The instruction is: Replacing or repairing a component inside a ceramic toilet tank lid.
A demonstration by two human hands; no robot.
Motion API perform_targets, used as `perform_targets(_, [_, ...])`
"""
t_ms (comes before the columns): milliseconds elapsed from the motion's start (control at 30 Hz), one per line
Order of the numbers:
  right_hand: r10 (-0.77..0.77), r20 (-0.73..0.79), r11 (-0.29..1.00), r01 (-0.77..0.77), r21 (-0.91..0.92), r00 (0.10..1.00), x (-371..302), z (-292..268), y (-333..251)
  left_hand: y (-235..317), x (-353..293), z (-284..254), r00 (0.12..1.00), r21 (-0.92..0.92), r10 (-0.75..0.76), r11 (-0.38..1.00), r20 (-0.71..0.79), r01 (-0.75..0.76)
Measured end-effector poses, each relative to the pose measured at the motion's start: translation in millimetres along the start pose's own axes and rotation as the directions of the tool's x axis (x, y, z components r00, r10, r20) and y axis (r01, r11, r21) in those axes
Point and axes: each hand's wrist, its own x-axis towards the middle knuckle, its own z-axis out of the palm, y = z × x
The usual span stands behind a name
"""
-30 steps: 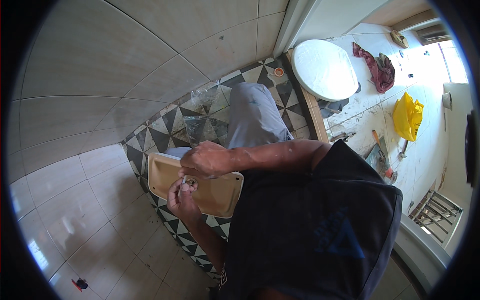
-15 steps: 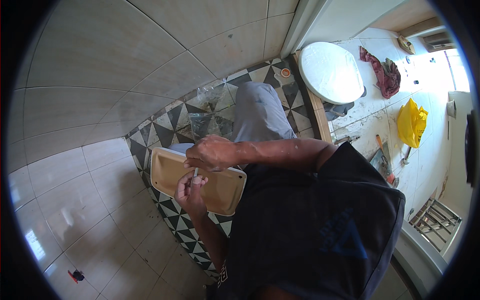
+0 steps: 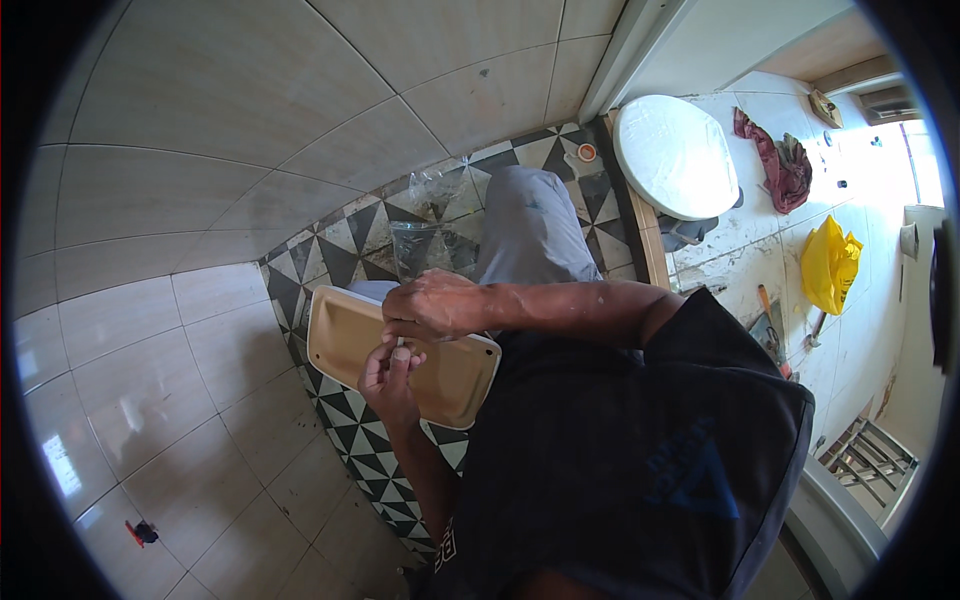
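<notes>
“Tray point(image 3: 450, 381), tan, white-rimmed, hollow side showing: location?”

“Low, close to the person's front, above patterned floor tiles point(image 3: 357, 445); its middle lies behind both hands. What bears it: cannot be told.”

“Left hand point(image 3: 389, 380)?”

“One, thumb up, pinching a small whitish piece point(image 3: 401, 342) between thumb and finger, just over the tray.”

“Right hand point(image 3: 433, 305)?”

“One, curled, knuckles up, fingertips at the top of the piece. Whether they pinch it: cannot tell; the hand's own back hides them.”

“Changes to record?”

“Hands drawn closer together than half a second ago; only a short end of the piece shows, where a longer pale length stood out. Tray's central hole, visible a second ago, now covered.”

“Bearing on the work?”

“Judged: a closer two-handed hold, fine finger work in progress, the piece not let go.”

“Surroundings?”

“Clear bag point(image 3: 415, 247), crumpled, on the tiles beyond the tray. Oval cover point(image 3: 675, 155), white, by the doorway. Red cloth point(image 3: 788, 178) and yellow bag point(image 3: 830, 265), on the pale floor to the right.”
</notes>
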Motion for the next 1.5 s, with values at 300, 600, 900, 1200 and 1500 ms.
perform_targets(300, [-0.208,-0.102,0.974,0.215,0.065,0.973,-2.2,0.3,3.6,-1.9,8.5,-13.1,0.999,-0.044,-0.053,0.998,0.006,0.054])
perform_targets(600, [0.129,0.034,0.974,-0.133,0.184,0.991,-5.7,2.8,-0.3,2.2,7.3,-27.0,0.983,0.167,0.161,0.970,0.092,-0.175])
perform_targets(900, [-0.142,-0.205,0.984,0.160,0.073,0.968,-6.8,7.1,7.8,-1.7,5.7,-14.5,0.997,0.135,0.074,0.988,0.008,-0.074])
perform_targets(1200, [-0.117,-0.034,0.993,0.118,0.017,0.993,-14.4,1.5,-1.0,-7.0,9.0,-20.0,0.997,0.066,0.018,0.998,-0.078,-0.013])
perform_targets(1500, [0.061,-0.066,0.998,-0.061,-0.006,0.996,-13.4,16.7,5.1,6.8,7.6,-5.9,0.990,0.170,0.134,0.975,0.043,-0.139])
